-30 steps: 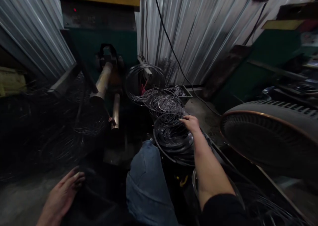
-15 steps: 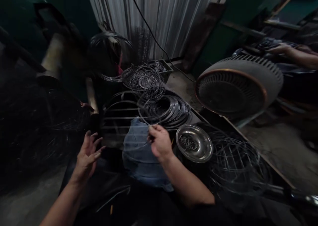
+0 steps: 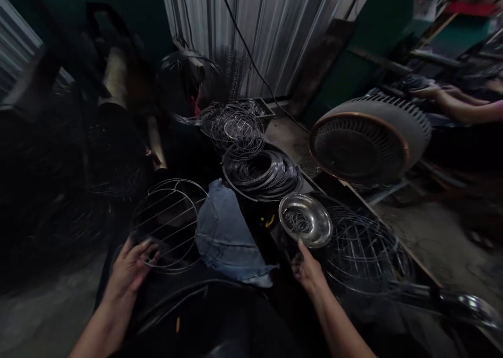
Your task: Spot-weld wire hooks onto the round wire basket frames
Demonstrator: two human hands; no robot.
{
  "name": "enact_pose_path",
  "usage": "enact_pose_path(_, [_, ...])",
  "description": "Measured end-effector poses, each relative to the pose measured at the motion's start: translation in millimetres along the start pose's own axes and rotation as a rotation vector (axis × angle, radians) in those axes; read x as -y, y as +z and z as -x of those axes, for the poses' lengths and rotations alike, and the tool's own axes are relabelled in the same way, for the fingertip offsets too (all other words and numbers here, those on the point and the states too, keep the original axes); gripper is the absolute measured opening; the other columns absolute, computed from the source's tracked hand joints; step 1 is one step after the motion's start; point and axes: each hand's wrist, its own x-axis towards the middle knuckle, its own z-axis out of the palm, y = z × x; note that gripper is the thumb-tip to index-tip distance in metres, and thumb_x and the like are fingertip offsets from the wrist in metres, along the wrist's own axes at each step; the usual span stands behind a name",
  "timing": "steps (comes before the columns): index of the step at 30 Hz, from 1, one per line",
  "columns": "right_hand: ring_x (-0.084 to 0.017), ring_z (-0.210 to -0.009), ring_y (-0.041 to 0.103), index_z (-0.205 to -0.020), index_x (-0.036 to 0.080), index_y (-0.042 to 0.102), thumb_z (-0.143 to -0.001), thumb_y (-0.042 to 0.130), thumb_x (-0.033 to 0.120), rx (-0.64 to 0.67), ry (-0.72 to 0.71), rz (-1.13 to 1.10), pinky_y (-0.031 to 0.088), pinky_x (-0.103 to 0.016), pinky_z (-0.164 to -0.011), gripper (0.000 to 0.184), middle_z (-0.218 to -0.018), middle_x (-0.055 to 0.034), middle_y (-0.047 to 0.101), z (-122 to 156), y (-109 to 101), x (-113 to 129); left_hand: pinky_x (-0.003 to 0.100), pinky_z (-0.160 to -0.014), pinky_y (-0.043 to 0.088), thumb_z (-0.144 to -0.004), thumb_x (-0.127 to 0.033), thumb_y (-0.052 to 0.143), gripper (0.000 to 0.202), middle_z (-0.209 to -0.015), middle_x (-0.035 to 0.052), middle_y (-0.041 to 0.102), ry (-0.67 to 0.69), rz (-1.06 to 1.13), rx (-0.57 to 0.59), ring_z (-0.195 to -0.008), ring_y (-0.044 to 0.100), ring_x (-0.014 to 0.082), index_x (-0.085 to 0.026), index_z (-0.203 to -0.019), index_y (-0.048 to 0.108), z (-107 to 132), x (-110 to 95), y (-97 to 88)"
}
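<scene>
My left hand (image 3: 132,269) grips the lower left rim of a round wire rack (image 3: 168,227) with parallel bars, its fingers curled around the wire. Beside the rack, a piece of blue denim (image 3: 226,237) lies over the dark work surface. My right hand (image 3: 308,269) is at the near rim of a shiny metal bowl (image 3: 320,224) that holds small wire pieces (image 3: 296,220). Its thumb points up towards the rim. The other fingers are dark and smeared, so I cannot see whether they hold anything.
Behind the denim lies a coil of wire (image 3: 271,177), with tangled wire rings (image 3: 236,127) beyond it. Right of the bowl are wire grids (image 3: 365,253). A large round fan (image 3: 361,143) stands at the right, with another person's arm (image 3: 463,104) behind it.
My right hand has left the rack's right side and moved right to the bowl. My left hand has closed on the rack, which now sits lower and further left.
</scene>
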Motion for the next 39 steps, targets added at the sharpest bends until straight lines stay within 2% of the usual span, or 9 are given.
enact_pose_path(8, [-0.010,-0.032,0.046,-0.058,0.019,0.045,-0.044,0.077,0.025,-0.065,-0.313,-0.195,0.031,-0.019,-0.031,0.035,-0.040,0.0065,0.049,-5.7,6.8,30.3,0.034,-0.058,0.056,-0.064,-0.007,0.065,0.036,-0.078,-0.0004,0.065,0.074,0.170,-0.019,-0.067,0.066,0.0184,-0.025,-0.094,0.055,4.6,-20.1,-21.6])
enact_pose_path(13, [-0.009,-0.037,0.047,-0.064,0.015,0.058,-0.038,0.079,0.022,0.277,-0.407,-0.055,0.035,-0.019,-0.031,0.034,-0.050,0.0034,0.059,29.2,32.6,57.0,0.032,-0.057,0.054,-0.064,-0.008,0.066,0.036,-0.074,-0.0023,0.063,0.180,0.290,-0.114,-0.063,0.064,0.0163,-0.025,-0.093,0.053,2.7,-38.1,-53.0])
enact_pose_path(18, [-0.013,-0.039,0.049,-0.077,0.016,0.065,-0.055,0.067,0.031,0.749,-0.504,0.470,0.038,-0.023,-0.034,0.028,-0.053,0.0020,0.059,74.1,112.7,53.9,0.028,-0.056,0.051,-0.060,-0.014,0.075,0.045,-0.074,-0.0034,0.061,0.250,0.318,-0.166,-0.061,0.063,0.0145,-0.026,-0.099,0.055,-2.8,-53.3,-59.5])
enact_pose_path(21, [-0.021,-0.062,0.065,-0.092,0.015,0.067,-0.065,0.055,0.028,1.007,-0.730,0.976,0.051,-0.030,-0.056,0.033,-0.074,-0.0056,0.069,107.3,165.3,27.5,0.026,-0.056,0.049,-0.054,-0.015,0.079,0.059,-0.078,-0.0039,0.060,0.303,0.319,-0.145,-0.061,0.062,0.0126,-0.028,-0.107,0.056,-8.4,-61.3,-54.4])
enact_pose_path(26, [-0.036,-0.097,0.067,-0.103,0.007,0.064,-0.077,0.056,0.030,0.781,-0.977,1.701,0.049,-0.046,-0.083,0.036,-0.099,-0.0239,0.070,132.8,211.1,11.1,0.023,-0.055,0.046,-0.047,-0.008,0.078,0.075,-0.081,-0.0041,0.059,0.371,0.333,-0.124,-0.063,0.059,0.0102,-0.030,-0.116,0.055,-34.1,-69.5,-45.6])
enact_pose_path(30, [-0.035,-0.116,0.058,-0.121,0.013,0.058,-0.079,0.057,0.053,0.699,-1.175,1.328,0.044,-0.046,-0.095,0.058,-0.125,-0.0214,0.061,126.4,242.4,41.1,0.022,-0.055,0.045,-0.046,-0.004,0.073,0.072,-0.088,-0.0032,0.060,0.392,0.360,-0.028,-0.066,0.060,0.0099,-0.029,-0.111,0.057,-66.8,-69.1,-41.4])
enact_pose_path(32, [-0.029,-0.112,0.060,-0.130,0.015,0.052,-0.074,0.062,0.050,0.814,-1.204,1.031,0.047,-0.040,-0.094,0.067,-0.131,-0.0179,0.058,128.3,267.1,50.3,0.022,-0.057,0.045,-0.048,-0.003,0.072,0.071,-0.090,-0.0030,0.061,0.377,0.401,0.028,-0.068,0.061,0.0110,-0.030,-0.111,0.056,-82.2,-65.7,-37.6])
enact_pose_path(35, [-0.021,-0.088,0.066,-0.122,0.017,0.056,-0.078,0.057,0.041,1.086,-1.151,0.762,0.050,-0.033,-0.082,0.050,-0.105,-0.0097,0.069,140.0,305.3,48.0,0.023,-0.059,0.045,-0.050,-0.004,0.071,0.072,-0.091,-0.0033,0.063,0.320,0.461,0.029,-0.070,0.064,0.0118,-0.032,-0.113,0.053,-102.0,-57.6,-28.3])
enact_pose_path(39, [-0.018,-0.075,0.062,-0.107,0.019,0.064,-0.082,0.047,0.033,0.999,-1.212,0.651,0.048,-0.029,-0.075,0.033,-0.084,-0.0038,0.069,148.5,331.5,40.1,0.022,-0.060,0.044,-0.052,-0.009,0.074,0.072,-0.082,-0.0055,0.063,0.193,0.425,-0.032,-0.066,0.063,0.0110,-0.033,-0.116,0.049,-121.7,-47.9,-13.3])
